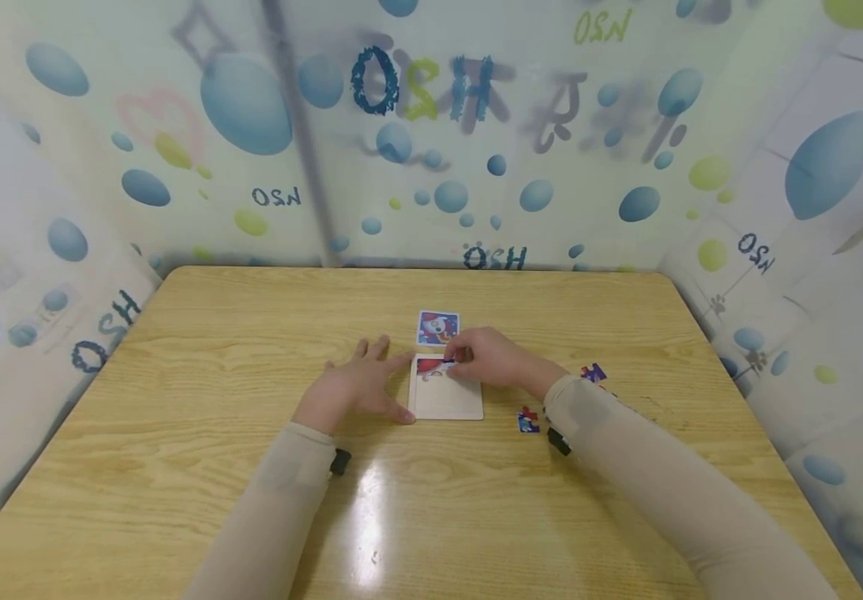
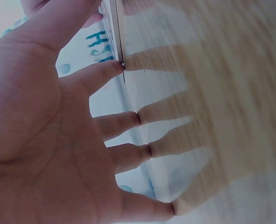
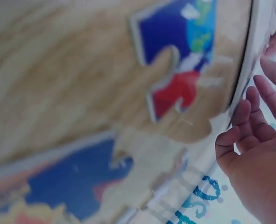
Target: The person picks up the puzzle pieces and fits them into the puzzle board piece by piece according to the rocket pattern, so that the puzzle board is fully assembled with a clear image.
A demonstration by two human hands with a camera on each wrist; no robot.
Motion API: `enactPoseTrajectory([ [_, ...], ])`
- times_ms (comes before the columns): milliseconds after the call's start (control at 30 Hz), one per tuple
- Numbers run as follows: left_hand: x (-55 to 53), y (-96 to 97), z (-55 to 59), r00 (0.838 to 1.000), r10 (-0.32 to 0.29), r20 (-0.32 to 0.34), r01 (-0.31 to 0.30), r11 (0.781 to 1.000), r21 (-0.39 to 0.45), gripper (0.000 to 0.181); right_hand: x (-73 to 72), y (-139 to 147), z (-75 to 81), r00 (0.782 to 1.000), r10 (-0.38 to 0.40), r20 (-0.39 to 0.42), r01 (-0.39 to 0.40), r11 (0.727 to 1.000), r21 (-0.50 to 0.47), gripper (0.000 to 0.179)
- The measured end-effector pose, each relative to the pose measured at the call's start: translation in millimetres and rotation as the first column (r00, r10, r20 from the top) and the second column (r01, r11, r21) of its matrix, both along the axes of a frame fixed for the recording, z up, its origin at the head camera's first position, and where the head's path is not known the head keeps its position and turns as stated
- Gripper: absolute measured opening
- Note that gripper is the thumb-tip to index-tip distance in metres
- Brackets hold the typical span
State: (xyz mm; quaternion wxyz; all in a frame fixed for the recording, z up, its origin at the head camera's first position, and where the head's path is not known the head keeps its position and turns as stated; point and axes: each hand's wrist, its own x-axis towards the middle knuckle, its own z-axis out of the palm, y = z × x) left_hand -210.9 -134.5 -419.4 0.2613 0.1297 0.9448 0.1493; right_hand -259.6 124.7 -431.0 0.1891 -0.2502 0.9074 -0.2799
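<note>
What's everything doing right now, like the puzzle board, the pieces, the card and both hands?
Puzzle board: flat, only partly filled; lower part bare.
Loose puzzle pieces: off the board, picture side up.
Picture card: flat, picture side up.
Left hand: fingers spread, beside the board.
Right hand: fingers bent over the board's top; whether they pinch a piece is unclear.

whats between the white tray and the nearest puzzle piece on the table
Bare wooden tabletop separates the tray from the piece, in the head view.
</note>
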Motion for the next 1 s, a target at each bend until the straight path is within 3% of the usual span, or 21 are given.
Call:
enactPoseTrajectory([
  [133, -2.0, -0.8, -4.6, 1.000, 0.002, -0.005, -0.002, 1.000, -0.001, 0.114, -2.8, 8, 7.9, 0.999, -0.030, 0.019, 0.031, 0.999, -0.029, 0.022],
  [267, 0.5, 0.5, 0.2, 1.000, 0.008, -0.007, -0.008, 1.000, -0.001, 0.111, -7.1, 23, 17.5, 0.998, -0.044, -0.038, 0.042, 0.998, -0.046, 0.028],
  [400, 3.6, 1.0, 4.6, 1.000, 0.007, -0.013, -0.007, 1.000, 0.002, 0.108, -6.3, 44, 30.3, 0.994, -0.062, -0.088, 0.057, 0.997, -0.059, 0.031],
  [600, 5.0, 0.8, 3.9, 1.000, 0.008, -0.010, -0.008, 1.000, 0.002, 0.108, -1.0, 82, 45.1, 0.988, -0.122, -0.092, 0.113, 0.989, -0.096, 0.034],
  [800, 6.1, 1.5, 7.8, 1.000, 0.015, -0.002, -0.015, 1.000, 0.009, 0.108, 3.9, 117, 49.4, 0.977, -0.178, -0.117, 0.168, 0.982, -0.084, 0.035],
  [1000, 5.6, 2.0, 7.9, 1.000, 0.018, 0.002, -0.018, 1.000, 0.011, 0.108, 11.1, 146, 43.4, 0.969, -0.216, -0.122, 0.208, 0.976, -0.071, 0.037],
])
